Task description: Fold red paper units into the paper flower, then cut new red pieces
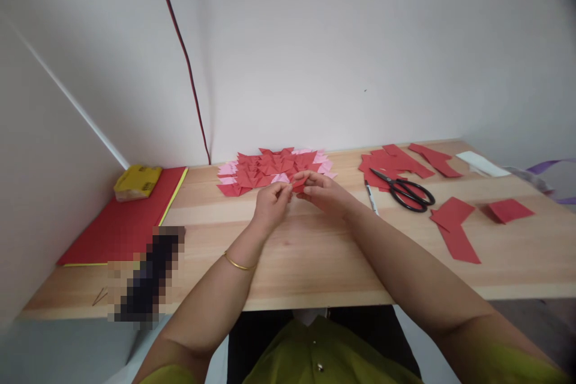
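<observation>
Both hands meet over the middle of the wooden table point(315, 258). My left hand point(271, 203) and my right hand point(323, 190) pinch a small red paper piece point(297, 186) between their fingertips, just above the tabletop. Right behind them lies a pile of folded red and pink paper pieces point(270, 169) near the wall. A gold bangle circles my left wrist.
Black scissors point(407, 191) and a pen point(371, 197) lie to the right among red paper offcuts point(454, 228). A stack of red sheets point(121, 222) with a yellow packet point(137, 182) sits at the left. A blurred dark object point(148, 276) rests near the front left edge.
</observation>
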Motion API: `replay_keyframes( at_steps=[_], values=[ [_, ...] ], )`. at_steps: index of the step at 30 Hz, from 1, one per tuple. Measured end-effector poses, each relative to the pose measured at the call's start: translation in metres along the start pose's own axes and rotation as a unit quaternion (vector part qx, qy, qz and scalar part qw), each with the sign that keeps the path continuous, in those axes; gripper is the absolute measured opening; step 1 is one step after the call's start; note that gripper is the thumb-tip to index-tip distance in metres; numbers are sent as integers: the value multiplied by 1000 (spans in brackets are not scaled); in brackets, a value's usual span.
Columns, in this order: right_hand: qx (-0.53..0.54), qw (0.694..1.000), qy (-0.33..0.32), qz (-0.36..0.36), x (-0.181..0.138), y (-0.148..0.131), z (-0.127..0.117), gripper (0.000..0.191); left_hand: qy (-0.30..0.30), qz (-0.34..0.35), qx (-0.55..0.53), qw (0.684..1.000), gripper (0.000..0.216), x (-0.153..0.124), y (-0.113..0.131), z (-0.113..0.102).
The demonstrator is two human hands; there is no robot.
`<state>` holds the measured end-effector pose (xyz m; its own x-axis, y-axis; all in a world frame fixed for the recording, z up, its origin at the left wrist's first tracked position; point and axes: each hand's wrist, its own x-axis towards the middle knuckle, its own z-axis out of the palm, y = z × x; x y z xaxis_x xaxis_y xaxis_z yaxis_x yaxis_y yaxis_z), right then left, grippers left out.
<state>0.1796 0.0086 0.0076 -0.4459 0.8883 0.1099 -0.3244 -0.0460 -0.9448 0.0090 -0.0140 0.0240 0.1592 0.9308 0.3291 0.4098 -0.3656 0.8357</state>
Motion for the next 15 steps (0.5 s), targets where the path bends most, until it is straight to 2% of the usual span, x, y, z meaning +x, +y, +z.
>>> replay_keyframes(
  at_steps=[2,5,9,15],
  values=[
    [-54,998,16,-12,0,2,2,35,12,13,7,1000,26,-2,0,3],
    [-117,992,48,-31,0,6,4,26,25,45,39,998,25,-4,-1,5],
    [-147,985,72,-48,-1,7,5,22,26,68,51,996,27,-4,-3,6],
    [-182,977,104,-40,0,7,2,29,16,74,44,996,25,-3,-4,5]
  ],
)
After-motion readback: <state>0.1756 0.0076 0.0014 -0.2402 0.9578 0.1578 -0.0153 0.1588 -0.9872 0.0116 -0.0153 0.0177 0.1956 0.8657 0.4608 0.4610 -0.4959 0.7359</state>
